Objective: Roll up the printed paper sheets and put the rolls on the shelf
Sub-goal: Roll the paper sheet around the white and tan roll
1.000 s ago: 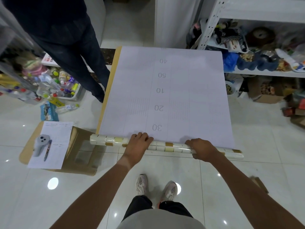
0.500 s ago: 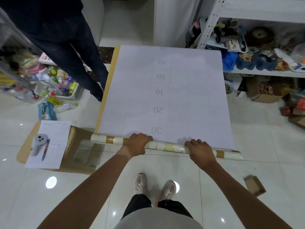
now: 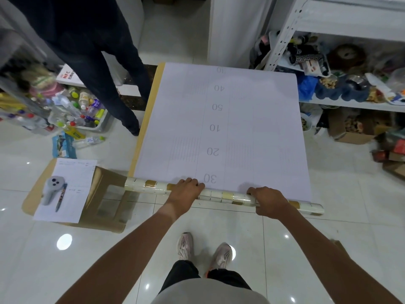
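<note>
White floor tiles surround the bench; both hands, left and right, curl over the roll of printed sheet.

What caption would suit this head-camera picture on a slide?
Both hands, left hand and right hand, grip the tile-patterned roll at the near edge of the numbered paper sheet.
</note>
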